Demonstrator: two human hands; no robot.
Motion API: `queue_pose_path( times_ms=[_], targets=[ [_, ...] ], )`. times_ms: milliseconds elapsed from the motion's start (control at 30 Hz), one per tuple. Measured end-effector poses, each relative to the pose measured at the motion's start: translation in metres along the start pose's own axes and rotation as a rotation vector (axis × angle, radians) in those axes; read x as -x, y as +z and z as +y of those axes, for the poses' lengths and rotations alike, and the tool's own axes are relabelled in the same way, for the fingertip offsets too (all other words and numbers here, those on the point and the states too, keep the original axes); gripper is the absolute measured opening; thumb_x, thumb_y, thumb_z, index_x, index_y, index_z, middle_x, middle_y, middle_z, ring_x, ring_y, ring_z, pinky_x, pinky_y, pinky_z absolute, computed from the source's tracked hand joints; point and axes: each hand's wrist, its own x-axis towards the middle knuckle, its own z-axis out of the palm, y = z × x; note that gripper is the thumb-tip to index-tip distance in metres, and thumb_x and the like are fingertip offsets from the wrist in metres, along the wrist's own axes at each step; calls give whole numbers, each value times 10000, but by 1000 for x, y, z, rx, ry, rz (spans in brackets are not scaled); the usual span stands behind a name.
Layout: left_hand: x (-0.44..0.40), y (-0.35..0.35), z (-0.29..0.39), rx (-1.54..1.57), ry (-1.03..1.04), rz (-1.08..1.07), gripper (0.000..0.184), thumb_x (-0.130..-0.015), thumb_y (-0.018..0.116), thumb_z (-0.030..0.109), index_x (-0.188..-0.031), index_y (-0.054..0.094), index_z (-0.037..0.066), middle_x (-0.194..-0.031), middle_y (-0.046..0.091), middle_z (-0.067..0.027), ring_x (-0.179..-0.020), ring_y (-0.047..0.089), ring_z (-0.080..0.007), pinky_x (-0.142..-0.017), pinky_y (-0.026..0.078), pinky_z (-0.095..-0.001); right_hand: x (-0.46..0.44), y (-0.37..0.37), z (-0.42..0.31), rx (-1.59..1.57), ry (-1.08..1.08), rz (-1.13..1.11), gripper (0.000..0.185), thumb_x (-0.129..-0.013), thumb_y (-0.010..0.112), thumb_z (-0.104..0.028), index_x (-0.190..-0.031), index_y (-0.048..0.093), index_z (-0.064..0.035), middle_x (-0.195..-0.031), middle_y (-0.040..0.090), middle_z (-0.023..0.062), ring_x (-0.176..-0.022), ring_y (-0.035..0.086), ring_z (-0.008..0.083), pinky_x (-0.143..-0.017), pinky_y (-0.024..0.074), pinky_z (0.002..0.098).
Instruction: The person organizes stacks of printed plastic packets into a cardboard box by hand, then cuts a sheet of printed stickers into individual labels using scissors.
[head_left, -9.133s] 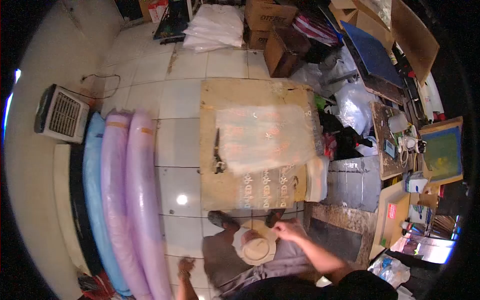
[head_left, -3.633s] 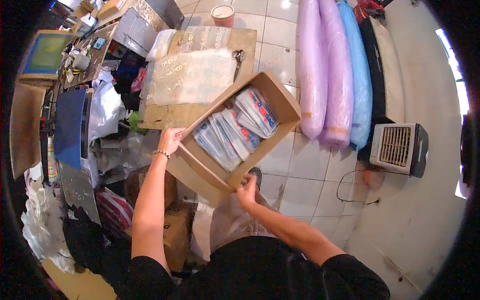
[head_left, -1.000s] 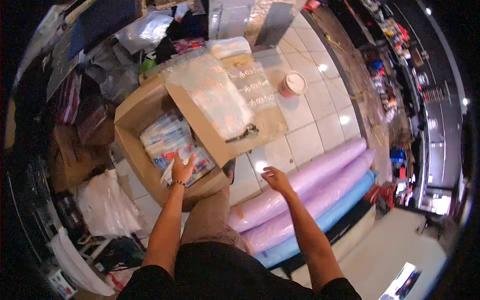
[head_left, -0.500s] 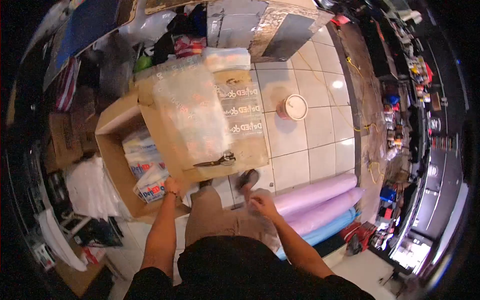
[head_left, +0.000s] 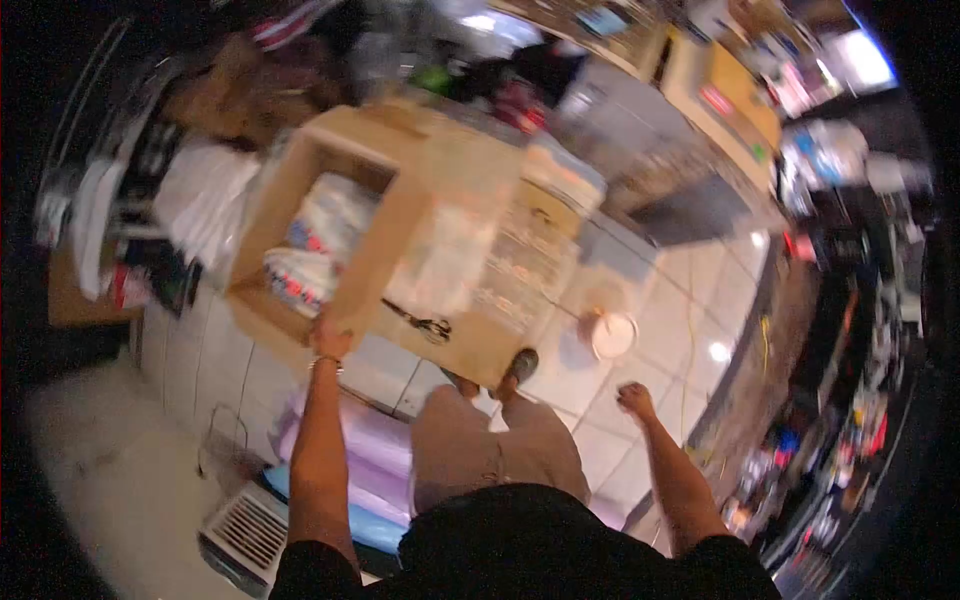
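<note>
My left hand (head_left: 332, 338) is at the near corner of an open cardboard box (head_left: 368, 268), its fingers closed over the rim. Inside the box lie white packs with red and blue print (head_left: 305, 275). My right hand (head_left: 635, 400) is held out over the tiled floor, fingers curled into a loose fist, with nothing visible in it. Beside the box, black-handled scissors (head_left: 432, 327) lie on a flat cardboard sheet (head_left: 470, 350). Clear printed plastic (head_left: 450, 255) covers part of that sheet. Motion blurs the view.
A round tub with a pale lid (head_left: 613, 335) stands on the tiles right of the cardboard. Lilac rolls (head_left: 375, 440) and a blue roll (head_left: 378, 512) lie near my legs. White plastic bags (head_left: 210, 190) hang at left. A yellow cord runs along the floor at right.
The view has turned, so the box and cardboard appear tilted. My left hand stays at the box's near edge. My right hand has moved from near my leg out to the right.
</note>
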Motion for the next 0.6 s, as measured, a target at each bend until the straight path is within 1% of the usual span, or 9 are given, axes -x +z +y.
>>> queue_pose_path(
  times_ms=[67, 133, 200, 233, 300, 333, 367, 467, 600],
  targets=[
    [17, 3, -3, 102, 14, 173, 543, -754, 701, 201, -1250, 541, 48, -1237, 610, -172, -1111, 572, -350, -1009, 438, -436, -1, -49, -43, -562, 698, -5, 166, -900, 653, -208, -939, 621, -50, -750, 639, 57, -601, 588, 145, -487, 472, 289],
    [26, 81, -42, 924, -160, 229, 476, -777, 664, 176, -1229, 570, 59, -1219, 624, -167, -1098, 580, -346, -998, 441, -445, -2, -75, -80, -520, 635, -42, 173, -896, 655, -201, -955, 620, -43, -745, 643, 62, -593, 599, 150, -495, 492, 293],
    [46, 100, -29, 648, -185, 357, 371, -806, 623, 156, -1167, 618, 67, -1170, 648, -153, -1053, 603, -328, -952, 466, -435, -13, -68, -74, -564, 483, -187, 232, -935, 606, -254, -1039, 621, -46, -817, 677, 72, -624, 636, 164, -527, 522, 302],
    [54, 80, 14, -55, -145, 376, 307, -824, 601, 148, -1116, 651, 69, -1129, 666, -142, -1013, 622, -311, -910, 490, -420, -23, -63, -96, -644, 557, -215, 255, -952, 582, -265, -1078, 617, -46, -841, 687, 82, -667, 654, 170, -544, 527, 316],
    [85, 60, 54, 462, -330, 24, 223, -836, 601, 167, -1016, 689, 68, -1009, 693, -165, -931, 647, -327, -843, 522, -411, -42, -44, -165, -498, 512, -270, 291, -926, 624, -253, -1103, 642, -23, -872, 694, 106, -760, 674, 195, -620, 536, 324],
    [104, 72, 67, 548, -223, -8, 223, -836, 603, 167, -1018, 699, 83, -960, 694, -198, -925, 655, -366, -832, 531, -435, -51, -32, -174, -428, 288, -304, 299, -913, 647, -238, -1070, 674, 15, -914, 700, 123, -755, 676, 233, -672, 538, 336],
    [124, 103, 83, 593, -413, -359, 240, -826, 590, 170, -1029, 702, 108, -985, 693, -188, -995, 643, -380, -861, 522, -457, -60, -25, -210, -316, 329, -352, 298, -898, 660, -214, -1053, 690, 38, -963, 707, 157, -792, 676, 262, -733, 533, 345],
    [193, 148, 133, 698, -33, -423, 238, -797, 615, 170, -1010, 709, 126, -871, 702, -152, -782, 670, -330, -726, 535, -467, -95, 1, -260, 95, -585, -171, 243, -903, 673, -217, -1001, 679, 4, -861, 698, 137, -775, 672, 217, -706, 537, 345],
    [193, 80, 170, 753, -61, -567, 191, -817, 604, 224, -937, 692, 105, -877, 704, -118, -806, 661, -261, -745, 516, -438, -156, 1, -377, -34, -539, -432, 200, -906, 680, -205, -972, 668, -17, -813, 677, 127, -705, 660, 225, -660, 525, 334]
  ],
)
